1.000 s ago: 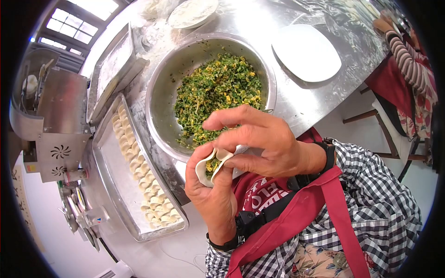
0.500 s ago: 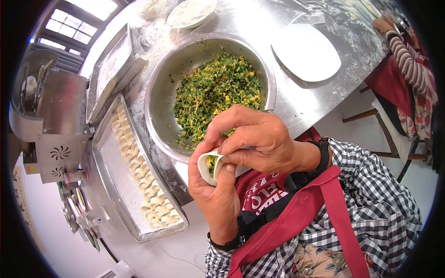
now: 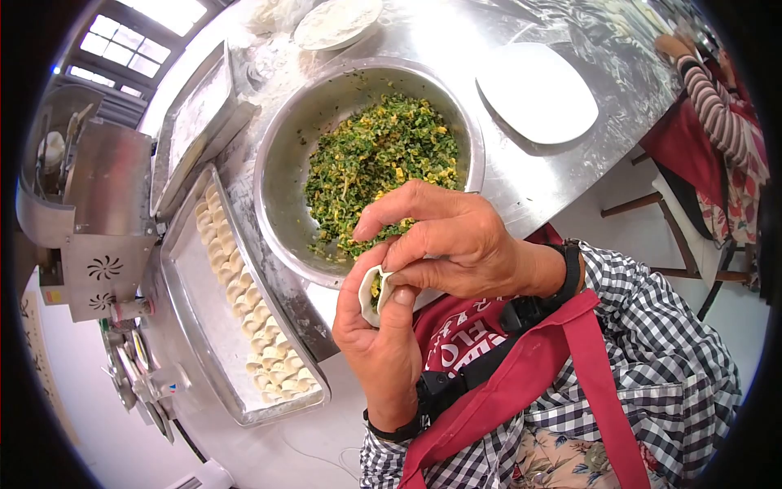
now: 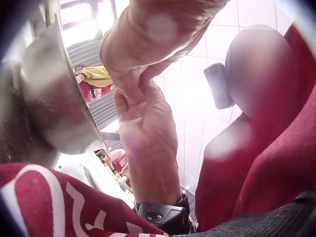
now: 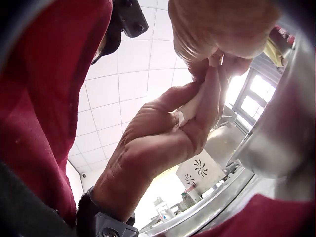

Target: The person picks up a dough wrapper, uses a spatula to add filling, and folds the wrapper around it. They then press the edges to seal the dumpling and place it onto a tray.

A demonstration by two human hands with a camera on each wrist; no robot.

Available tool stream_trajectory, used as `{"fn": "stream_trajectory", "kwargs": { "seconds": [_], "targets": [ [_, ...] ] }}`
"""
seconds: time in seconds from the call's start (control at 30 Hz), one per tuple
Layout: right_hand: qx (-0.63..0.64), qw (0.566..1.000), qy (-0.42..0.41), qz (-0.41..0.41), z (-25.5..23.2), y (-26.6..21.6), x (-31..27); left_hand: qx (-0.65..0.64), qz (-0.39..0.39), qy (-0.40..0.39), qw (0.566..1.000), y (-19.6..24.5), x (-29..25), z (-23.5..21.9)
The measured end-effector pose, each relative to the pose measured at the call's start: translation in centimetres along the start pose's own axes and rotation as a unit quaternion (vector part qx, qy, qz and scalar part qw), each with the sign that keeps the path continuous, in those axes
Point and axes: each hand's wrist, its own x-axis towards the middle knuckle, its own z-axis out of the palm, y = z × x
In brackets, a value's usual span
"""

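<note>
My left hand (image 3: 376,350) cradles a dumpling (image 3: 369,295) between its curled fingers and thumb. The wrapper is partly folded, and green and yellow filling shows through its narrow opening. From the right, my right hand (image 3: 460,248) pinches the wrapper's upper edge between thumb and fingers, with its index finger raised. In the right wrist view the pale dough (image 5: 190,109) peeks out of the left palm. The left wrist view has both hands meeting, the dumpling hidden behind them. Just beyond the hands stands a steel bowl (image 3: 281,187) of chopped filling (image 3: 383,155).
A metal tray (image 3: 199,326) to the left holds rows of finished dumplings (image 3: 244,285). Another tray (image 3: 195,122) lies behind it, beside a steel machine (image 3: 106,187). A white plate (image 3: 538,94) and a flour dish (image 3: 338,23) sit on the floury table. Another person's sleeve (image 3: 717,114) is at right.
The dumpling's opening has narrowed as the wrapper edges come together. My right index finger came down near the left fingers and is raised again; both hands stay almost in place.
</note>
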Motion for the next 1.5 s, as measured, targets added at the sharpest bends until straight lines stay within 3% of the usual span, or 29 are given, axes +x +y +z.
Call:
{"fn": "stream_trajectory", "kwargs": {
  "seconds": [0.07, 0.13, 0.43, 0.67, 0.83, 0.97, 1.03, 1.23, 1.33, 1.5],
  "targets": [
    [0.003, 1.0, 0.004, 0.016, 0.1, -0.5, 0.1, -0.01, -0.009, -0.002, 1.0, 0.2, 0.0, 0.3],
    [0.105, 0.984, 0.029, 0.138, 0.3, -1.0, 0.3, -0.036, -0.03, -0.001, 0.999, 0.5, 0.1, 0.9],
    [0.081, 0.996, -0.016, 0.028, 0.1, 0.5, -0.6, -0.055, -0.055, -0.002, 0.997, -0.2, 0.2, 0.2],
    [0.036, 0.997, 0.018, 0.059, 0.3, -0.2, -0.3, -0.052, -0.009, -0.007, 0.999, -0.4, 0.2, -0.4],
    [0.013, 1.0, -0.008, 0.005, 0.1, 0.5, -0.4, 0.047, 0.004, -0.008, 0.999, -0.7, 0.0, -0.5],
    [-0.006, 1.0, -0.021, -0.01, 0.0, 0.5, -0.5, 0.042, -0.019, -0.019, 0.999, -0.7, 0.1, -0.7],
    [0.096, 0.988, -0.002, 0.122, 0.2, -0.2, -0.5, -0.007, -0.052, -0.022, 0.998, -0.5, 0.0, -0.8],
    [0.099, 0.99, -0.052, 0.089, -0.3, 0.5, -0.8, 0.008, -0.058, -0.021, 0.998, -0.3, 0.2, -0.5],
    [0.086, 0.994, -0.044, 0.049, 0.0, 0.7, -0.8, -0.019, -0.072, -0.032, 0.997, -0.5, 0.4, -0.8],
    [0.053, 0.997, -0.01, 0.05, 0.5, 0.5, -0.9, -0.092, -0.073, -0.017, 0.993, -0.6, 0.5, -1.0]
  ]
}}
